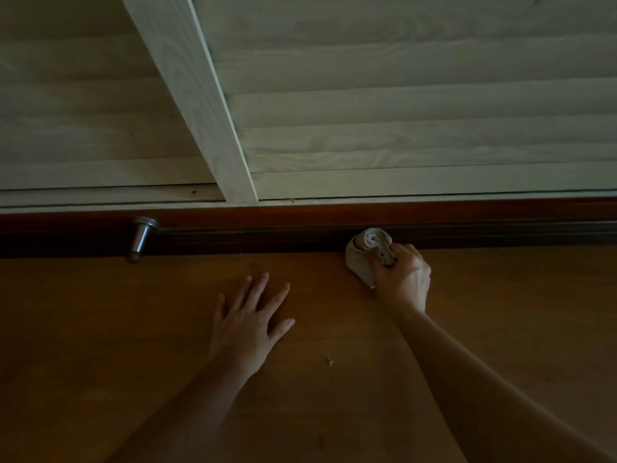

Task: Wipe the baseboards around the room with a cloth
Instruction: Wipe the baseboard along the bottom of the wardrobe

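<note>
My right hand [402,277] grips a bunched pale cloth [369,253], fingers curled tight around it, pressing its front against the dark wooden baseboard [267,233] where that meets the floor. My left hand [248,324] lies flat on the wooden floor [133,329], fingers spread, holding nothing. A metal doorstop [142,237] juts from the baseboard further left, under pale louvered doors [400,95].

No text, brand or number can be read anywhere. The cloth [359,262], near centre at four o'clock, is plain.
</note>
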Demonstrator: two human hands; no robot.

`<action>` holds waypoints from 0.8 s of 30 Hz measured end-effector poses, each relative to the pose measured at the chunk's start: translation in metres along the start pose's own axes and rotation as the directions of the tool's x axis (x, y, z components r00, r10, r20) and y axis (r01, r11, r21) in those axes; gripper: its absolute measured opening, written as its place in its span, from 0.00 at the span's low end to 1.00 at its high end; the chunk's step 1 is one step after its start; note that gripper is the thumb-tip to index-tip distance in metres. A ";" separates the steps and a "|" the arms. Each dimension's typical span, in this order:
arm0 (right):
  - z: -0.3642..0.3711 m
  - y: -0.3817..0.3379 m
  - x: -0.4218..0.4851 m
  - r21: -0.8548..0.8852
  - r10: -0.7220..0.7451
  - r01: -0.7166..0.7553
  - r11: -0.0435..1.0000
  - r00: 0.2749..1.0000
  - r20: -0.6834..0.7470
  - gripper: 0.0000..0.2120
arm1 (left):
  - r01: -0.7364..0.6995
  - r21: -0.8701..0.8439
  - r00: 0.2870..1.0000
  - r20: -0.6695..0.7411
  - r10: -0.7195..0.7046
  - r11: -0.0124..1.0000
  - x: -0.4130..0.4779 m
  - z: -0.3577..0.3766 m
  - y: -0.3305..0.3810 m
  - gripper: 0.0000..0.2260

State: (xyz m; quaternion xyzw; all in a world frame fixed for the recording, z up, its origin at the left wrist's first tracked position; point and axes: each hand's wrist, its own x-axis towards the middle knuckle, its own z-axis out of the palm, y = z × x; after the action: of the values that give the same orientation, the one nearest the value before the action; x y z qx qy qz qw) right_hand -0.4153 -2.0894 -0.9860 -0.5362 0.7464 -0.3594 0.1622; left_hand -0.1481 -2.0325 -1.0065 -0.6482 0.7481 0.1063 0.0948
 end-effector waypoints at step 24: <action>0.051 -0.051 -0.025 -0.015 -0.080 0.079 0.997 0.996 -0.035 0.06 | -0.029 -0.091 0.998 -0.053 0.024 0.995 -0.003 0.007 -0.004 0.29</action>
State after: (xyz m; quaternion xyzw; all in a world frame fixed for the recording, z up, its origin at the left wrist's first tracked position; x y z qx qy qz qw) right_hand -0.3389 -2.0934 -0.9883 -0.5600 0.7297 -0.3699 0.1307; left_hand -0.1436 -2.0279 -1.0120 -0.6443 0.7532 0.1251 0.0441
